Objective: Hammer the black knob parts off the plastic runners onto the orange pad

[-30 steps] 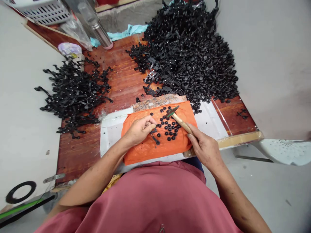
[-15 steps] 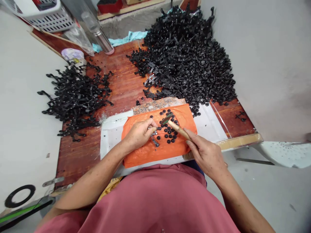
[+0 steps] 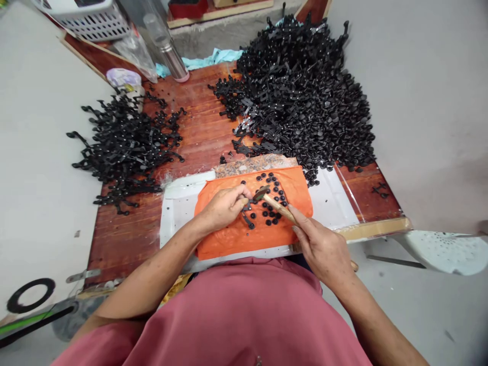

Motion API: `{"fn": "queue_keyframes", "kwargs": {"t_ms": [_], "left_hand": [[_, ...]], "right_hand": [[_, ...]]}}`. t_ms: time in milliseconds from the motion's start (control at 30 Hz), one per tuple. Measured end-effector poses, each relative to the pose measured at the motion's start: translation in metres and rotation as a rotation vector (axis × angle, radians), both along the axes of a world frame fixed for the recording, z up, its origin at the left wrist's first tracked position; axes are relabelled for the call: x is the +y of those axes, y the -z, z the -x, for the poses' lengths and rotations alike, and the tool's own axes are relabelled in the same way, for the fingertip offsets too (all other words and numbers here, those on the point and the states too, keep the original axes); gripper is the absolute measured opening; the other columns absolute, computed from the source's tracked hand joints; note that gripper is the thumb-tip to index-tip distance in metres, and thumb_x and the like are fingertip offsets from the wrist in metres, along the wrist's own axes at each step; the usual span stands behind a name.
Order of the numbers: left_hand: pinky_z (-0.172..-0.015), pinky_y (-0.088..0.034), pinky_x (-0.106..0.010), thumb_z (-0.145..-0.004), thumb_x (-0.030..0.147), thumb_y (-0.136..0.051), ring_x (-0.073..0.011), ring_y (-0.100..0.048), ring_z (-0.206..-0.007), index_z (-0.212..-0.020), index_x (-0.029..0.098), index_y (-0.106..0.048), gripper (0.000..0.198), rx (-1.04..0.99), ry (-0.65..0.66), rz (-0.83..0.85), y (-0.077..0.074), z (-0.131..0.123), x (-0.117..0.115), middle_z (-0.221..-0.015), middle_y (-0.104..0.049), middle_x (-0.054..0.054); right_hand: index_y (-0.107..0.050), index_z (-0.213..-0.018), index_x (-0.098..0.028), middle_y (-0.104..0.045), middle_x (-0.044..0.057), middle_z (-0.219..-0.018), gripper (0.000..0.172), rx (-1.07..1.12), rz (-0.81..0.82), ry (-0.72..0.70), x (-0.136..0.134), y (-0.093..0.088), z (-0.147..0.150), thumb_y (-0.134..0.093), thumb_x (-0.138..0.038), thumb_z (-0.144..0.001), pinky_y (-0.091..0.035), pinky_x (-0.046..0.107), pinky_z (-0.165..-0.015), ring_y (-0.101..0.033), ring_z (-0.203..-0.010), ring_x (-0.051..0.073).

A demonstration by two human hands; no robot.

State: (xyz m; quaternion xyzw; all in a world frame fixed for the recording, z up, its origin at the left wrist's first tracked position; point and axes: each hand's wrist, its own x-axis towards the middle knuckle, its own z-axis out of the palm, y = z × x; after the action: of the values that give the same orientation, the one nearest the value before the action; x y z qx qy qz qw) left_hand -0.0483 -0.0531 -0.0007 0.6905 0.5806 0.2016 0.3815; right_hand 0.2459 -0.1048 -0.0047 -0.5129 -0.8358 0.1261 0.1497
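My right hand (image 3: 322, 246) is wrapped round the wooden handle of a small hammer (image 3: 280, 208). The hammer's dark head is just right of my left fingertips, over the orange cloth (image 3: 221, 241). My left hand (image 3: 226, 206) pinches a dark jointed metal piece (image 3: 247, 218), whose far end rests on the cloth. Several round black parts (image 3: 269, 213) lie on the cloth to the right of that piece. My fingertips partly hide what lies between them.
A large heap of black parts (image 3: 305, 101) rises at the back right. Another pile of black pieces (image 3: 125, 147) sits on the left. Behind are a metal flask (image 3: 173, 61) and a white basket (image 3: 95, 23). A white stool (image 3: 446, 249) stands at the right.
The hammer head has come down and left, close to my left fingertips. The whole view has shifted slightly. My left hand still pinches the metal piece.
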Motion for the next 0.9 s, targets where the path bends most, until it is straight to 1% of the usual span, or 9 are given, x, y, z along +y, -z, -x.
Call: {"fn": "queue_keyframes", "kwargs": {"t_ms": [100, 167, 267, 400, 533, 633, 733, 800, 900], "left_hand": [[-0.067, -0.038, -0.026, -0.092, 0.018, -0.049, -0.0131, -0.053, -0.066, -0.097, 0.021, -0.059, 0.011, -0.036, -0.024, 0.032, -0.001, -0.002, -0.001, -0.073, -0.059, 0.005], [-0.065, -0.037, -0.026, -0.092, 0.018, -0.049, -0.0131, -0.052, -0.064, -0.097, 0.022, -0.056, 0.009, -0.05, -0.04, 0.048, -0.001, -0.002, -0.002, -0.071, -0.058, 0.005], [-0.066, -0.037, -0.027, -0.092, 0.019, -0.049, -0.0139, -0.053, -0.064, -0.094, 0.023, -0.053, 0.006, -0.033, -0.056, 0.036, -0.001, -0.002, -0.002, -0.07, -0.057, 0.005], [-0.068, -0.038, -0.027, -0.092, 0.018, -0.049, -0.0147, -0.056, -0.068, -0.093, 0.023, -0.051, 0.006, -0.03, -0.034, 0.017, -0.001, -0.002, -0.002, -0.073, -0.059, 0.004], [-0.069, -0.039, -0.028, -0.092, 0.017, -0.049, -0.0151, -0.057, -0.07, -0.093, 0.023, -0.052, 0.007, -0.011, -0.018, 0.007, -0.001, -0.001, -0.002, -0.075, -0.061, 0.004], [-0.069, -0.04, -0.028, -0.092, 0.017, -0.049, -0.0155, -0.058, -0.07, -0.094, 0.023, -0.052, 0.008, -0.007, -0.024, 0.017, 0.001, 0.0, -0.001, -0.075, -0.062, 0.004], [-0.068, -0.039, -0.027, -0.093, 0.018, -0.05, -0.0148, -0.055, -0.066, -0.097, 0.024, -0.05, 0.007, -0.034, -0.031, 0.037, 0.002, 0.001, 0.0, -0.069, -0.06, 0.006], [-0.067, -0.038, -0.026, -0.093, 0.02, -0.051, -0.0136, -0.051, -0.062, -0.099, 0.024, -0.048, 0.008, -0.083, -0.031, 0.056, 0.0, 0.003, -0.001, -0.065, -0.056, 0.008], [-0.065, -0.038, -0.025, -0.095, 0.023, -0.051, -0.0119, -0.049, -0.061, -0.103, 0.024, -0.045, 0.009, -0.205, 0.018, 0.106, -0.011, 0.001, -0.008, -0.068, -0.056, 0.008]], "right_hand": [[-0.05, -0.161, -0.029, -0.081, 0.005, -0.111, 0.051, 0.077, -0.061, -0.007, -0.002, -0.006, -0.001, -0.049, -0.025, -0.11, -0.058, 0.028, -0.069, -0.076, -0.079, 0.018], [-0.053, -0.159, -0.029, -0.08, 0.004, -0.102, 0.049, 0.042, -0.092, -0.012, -0.003, -0.007, 0.0, -0.049, -0.025, -0.11, -0.056, 0.027, -0.065, -0.074, -0.072, 0.017], [-0.056, -0.157, -0.029, -0.079, 0.004, -0.092, 0.049, -0.074, -0.049, -0.014, -0.004, -0.005, 0.003, -0.047, -0.025, -0.109, -0.053, 0.027, -0.057, -0.07, -0.062, 0.017], [-0.05, -0.162, -0.03, -0.08, 0.006, -0.1, 0.053, -0.015, -0.038, 0.026, -0.005, -0.005, 0.004, -0.047, -0.026, -0.109, -0.056, 0.028, -0.065, -0.074, -0.075, 0.019], [-0.056, -0.159, -0.029, -0.077, 0.004, -0.087, 0.051, -0.106, -0.031, -0.003, -0.004, -0.007, 0.005, -0.045, -0.027, -0.109, -0.05, 0.027, -0.055, -0.068, -0.06, 0.018], [-0.052, -0.161, -0.028, -0.078, 0.006, -0.091, 0.052, -0.081, -0.02, 0.009, -0.004, -0.007, 0.007, -0.044, -0.028, -0.11, -0.052, 0.028, -0.059, -0.07, -0.064, 0.019], [-0.056, -0.159, -0.027, -0.078, 0.006, -0.088, 0.05, -0.072, 0.035, 0.001, -0.004, -0.005, 0.01, -0.046, -0.029, -0.11, -0.051, 0.029, -0.057, -0.071, -0.063, 0.02], [-0.056, -0.158, -0.027, -0.08, 0.007, -0.098, 0.049, 0.036, 0.099, 0.005, -0.002, -0.005, 0.011, -0.046, -0.029, -0.11, -0.056, 0.03, -0.065, -0.075, -0.074, 0.022], [-0.063, -0.149, -0.025, -0.08, 0.007, -0.113, 0.044, 0.394, 0.21, 0.103, 0.009, -0.013, 0.018, -0.052, -0.034, -0.108, -0.059, 0.033, -0.085, -0.077, -0.096, 0.023]]}}
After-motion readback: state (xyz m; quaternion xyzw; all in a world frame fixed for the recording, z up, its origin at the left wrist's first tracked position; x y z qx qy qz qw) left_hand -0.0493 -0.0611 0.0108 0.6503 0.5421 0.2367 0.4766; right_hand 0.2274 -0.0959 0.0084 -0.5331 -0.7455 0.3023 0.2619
